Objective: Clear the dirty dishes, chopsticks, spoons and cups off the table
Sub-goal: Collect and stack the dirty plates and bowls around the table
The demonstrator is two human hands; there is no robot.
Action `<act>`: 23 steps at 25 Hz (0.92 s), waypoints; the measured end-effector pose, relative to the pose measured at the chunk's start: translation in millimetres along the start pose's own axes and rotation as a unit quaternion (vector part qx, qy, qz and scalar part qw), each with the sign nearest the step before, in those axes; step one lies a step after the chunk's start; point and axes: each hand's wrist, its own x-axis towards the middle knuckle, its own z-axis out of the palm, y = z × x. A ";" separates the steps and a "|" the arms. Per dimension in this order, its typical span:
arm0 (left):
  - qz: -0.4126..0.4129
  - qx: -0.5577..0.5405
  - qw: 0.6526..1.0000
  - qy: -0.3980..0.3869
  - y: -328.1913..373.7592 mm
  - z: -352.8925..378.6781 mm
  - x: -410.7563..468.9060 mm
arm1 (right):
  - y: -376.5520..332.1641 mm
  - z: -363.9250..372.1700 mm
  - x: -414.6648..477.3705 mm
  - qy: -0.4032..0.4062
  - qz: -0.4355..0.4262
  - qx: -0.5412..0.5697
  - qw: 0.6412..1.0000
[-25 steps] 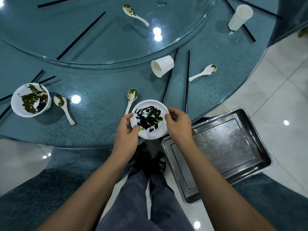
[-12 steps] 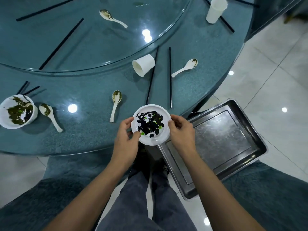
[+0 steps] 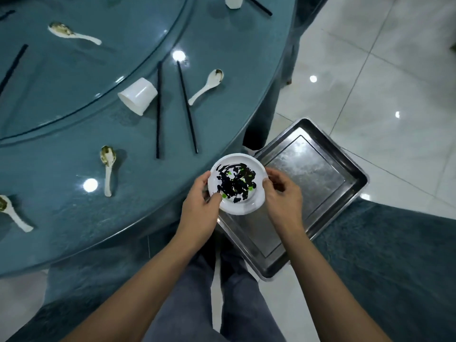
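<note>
Teal round table [image 3: 61, 218] w/ a glass turntable [image 3: 74, 77] fills the upper left of the frame; white tile floor [image 3: 394, 70] is at upper right. Steel tray [image 3: 320, 174] sits right of centre, just off the table edge.

Dirty plate [image 3: 243, 208], white w/ dark sauce & green bits, is at frame centre and overlaps the table edge & the tray's left corner. L hand [image 3: 201, 206] grasps its left rim, thumb on top. R hand [image 3: 282, 196] grasps the right rim, fingers curled.

On the table above the plate:
- tipped cup [image 3: 138, 96], mouth toward lower left
- 2 black chopsticks [image 3: 158, 109] just right of it, apart from each other
- spoon A [image 3: 206, 86] right of those

Spoon B [image 3: 107, 166] is left of the plate, spoon C [image 3: 12, 213] at the left edge, spoon D [image 3: 74, 34] on the turntable at upper left. 2nd cup [image 3: 233, 1] is cut off at the top edge.
</note>
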 end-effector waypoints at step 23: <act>-0.026 0.111 0.988 -0.103 -139.1 227.4 186.0 | 225.5 -43.3 162.3 0.117 0.189 0.088 0.971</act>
